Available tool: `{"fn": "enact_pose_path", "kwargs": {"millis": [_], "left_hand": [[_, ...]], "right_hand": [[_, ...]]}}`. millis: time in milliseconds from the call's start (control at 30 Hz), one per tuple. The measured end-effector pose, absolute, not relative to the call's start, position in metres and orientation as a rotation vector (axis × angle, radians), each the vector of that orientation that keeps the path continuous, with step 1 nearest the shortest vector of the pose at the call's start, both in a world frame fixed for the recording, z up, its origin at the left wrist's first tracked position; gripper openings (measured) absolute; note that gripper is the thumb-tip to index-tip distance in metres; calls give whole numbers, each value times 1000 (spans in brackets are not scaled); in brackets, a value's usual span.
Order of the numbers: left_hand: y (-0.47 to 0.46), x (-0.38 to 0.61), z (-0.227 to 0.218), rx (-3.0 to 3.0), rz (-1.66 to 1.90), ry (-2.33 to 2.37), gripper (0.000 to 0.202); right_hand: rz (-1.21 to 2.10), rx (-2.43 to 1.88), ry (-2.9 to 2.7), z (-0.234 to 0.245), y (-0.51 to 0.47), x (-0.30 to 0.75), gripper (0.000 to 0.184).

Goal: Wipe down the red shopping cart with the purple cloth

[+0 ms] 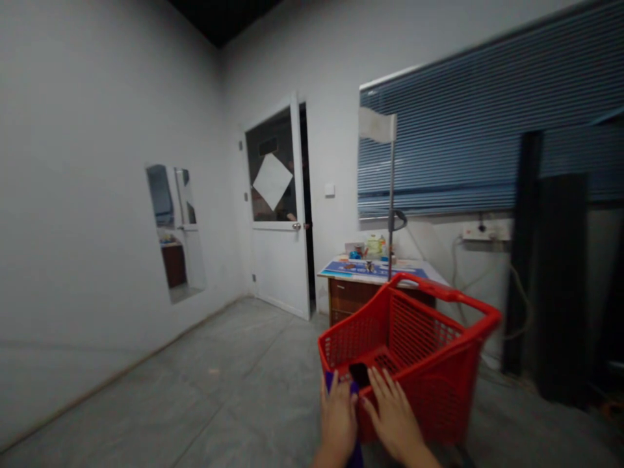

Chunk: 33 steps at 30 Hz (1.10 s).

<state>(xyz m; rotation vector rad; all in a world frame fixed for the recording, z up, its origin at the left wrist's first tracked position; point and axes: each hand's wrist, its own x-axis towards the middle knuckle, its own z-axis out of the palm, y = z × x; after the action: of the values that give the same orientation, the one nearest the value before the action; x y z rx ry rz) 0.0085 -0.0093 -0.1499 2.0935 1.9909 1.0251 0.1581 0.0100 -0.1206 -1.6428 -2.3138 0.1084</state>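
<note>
A red plastic shopping cart with mesh sides stands in front of me, its far rim reaching toward a cabinet. My left hand curls over a purple cart handle at the near end. My right hand lies with spread fingers on the near red rim. Between the two hands, a small black object, possibly a phone, rests at the rim. The basket's interior looks bare where it shows.
Behind the cart stands a wooden drawer cabinet topped by a blue mat and small items. A metal pole with a white flag rises beyond it. A white door stands ahead, a wall mirror hangs left, and tall black panels lean right.
</note>
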Motion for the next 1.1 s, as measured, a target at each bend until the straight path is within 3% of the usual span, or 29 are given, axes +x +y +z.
{"fn": "enact_pose_path", "kwargs": {"millis": [533, 1100], "left_hand": [[-6, -23, -139, 2255, 943, 1972, 37], [-4, -8, -133, 2248, 982, 2051, 37]], "right_hand": [[186, -1713, -2284, -91, -11, 139, 66], [217, -1620, -2330, -91, 1, 144, 65]]}}
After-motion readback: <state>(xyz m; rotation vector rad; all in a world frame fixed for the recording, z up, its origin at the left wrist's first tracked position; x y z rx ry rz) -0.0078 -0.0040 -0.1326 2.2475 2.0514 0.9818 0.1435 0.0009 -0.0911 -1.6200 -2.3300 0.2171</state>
